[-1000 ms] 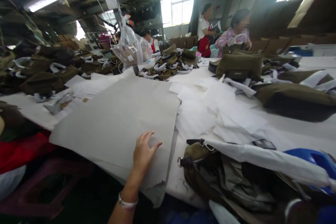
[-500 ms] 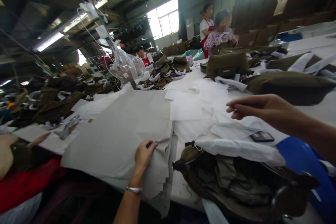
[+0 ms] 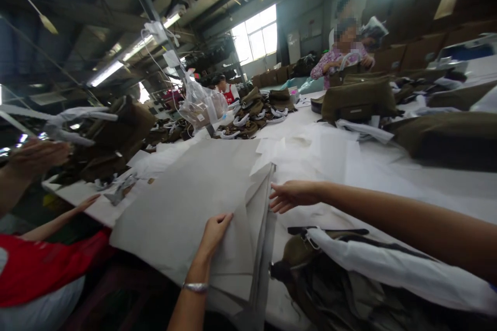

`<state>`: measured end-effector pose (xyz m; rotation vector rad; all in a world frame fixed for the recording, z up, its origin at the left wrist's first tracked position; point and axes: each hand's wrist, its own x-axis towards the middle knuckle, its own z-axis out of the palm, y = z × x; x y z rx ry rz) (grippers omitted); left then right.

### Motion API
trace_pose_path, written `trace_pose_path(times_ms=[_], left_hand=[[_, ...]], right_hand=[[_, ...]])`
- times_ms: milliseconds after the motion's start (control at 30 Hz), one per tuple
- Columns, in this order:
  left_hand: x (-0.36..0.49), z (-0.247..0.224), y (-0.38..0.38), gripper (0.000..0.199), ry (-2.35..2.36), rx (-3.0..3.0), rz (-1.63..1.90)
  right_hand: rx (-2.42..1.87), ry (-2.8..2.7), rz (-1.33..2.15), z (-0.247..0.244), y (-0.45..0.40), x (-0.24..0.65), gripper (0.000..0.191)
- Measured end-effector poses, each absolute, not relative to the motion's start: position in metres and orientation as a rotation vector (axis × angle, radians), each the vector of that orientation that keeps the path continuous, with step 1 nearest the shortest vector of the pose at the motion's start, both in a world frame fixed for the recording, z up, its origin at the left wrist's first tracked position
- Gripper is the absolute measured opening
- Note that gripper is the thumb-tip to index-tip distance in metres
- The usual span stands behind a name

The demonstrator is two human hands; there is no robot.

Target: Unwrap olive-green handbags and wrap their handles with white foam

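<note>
A stack of large grey paper sheets lies on the table before me, its right edges fanned and partly lifted. My left hand, with a silver bracelet at the wrist, is closed in a pinch on the top sheet near that edge. My right hand reaches in from the right, palm sideways and fingers stretched out, close beside the stack's upper right edge and holding nothing. Below my right forearm lies an open olive bag with a white-wrapped handle.
Thin white sheets spread behind the stack. Olive bags stand at the back right, more bags pile up beyond. At left, a co-worker in red sits close, near a raised bag. Another person works across the table.
My right hand has moved left to the stack's edge. The sheets' right edges have shifted and lifted. At left, a bag has been raised. My left hand stays at the paper.
</note>
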<state>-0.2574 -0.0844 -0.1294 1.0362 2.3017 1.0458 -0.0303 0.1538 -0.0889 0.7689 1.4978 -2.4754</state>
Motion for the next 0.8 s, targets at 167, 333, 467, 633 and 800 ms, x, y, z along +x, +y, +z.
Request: trace_pose_path(times_ms=[167, 333, 467, 633, 800], left_hand=[[-0.239, -0.123, -0.077, 0.049, 2.364, 1.153, 1.180], [-0.168, -0.130, -0.056, 0.041, 2.196, 1.394, 1.202], [-0.137, -0.133, -0.040, 0.028, 1.982, 1.543, 1.119], [-0.186, -0.119, -0.024, 0.038, 2.221, 1.410, 1.235], [-0.230, -0.125, 0.016, 0.046, 2.336, 1.283, 1.149]], right_hand=[[0.775, 1.297, -2.609, -0.102, 0.138, -0.067, 0.070], [0.811, 1.236, -2.664, -0.113, 0.127, -0.081, 0.059], [1.081, 1.305, -2.523, -0.134, 0.130, -0.074, 0.025], [1.233, 1.324, -2.454, -0.144, 0.138, -0.051, 0.024], [1.126, 1.300, -2.577, -0.139, 0.131, -0.040, 0.055]])
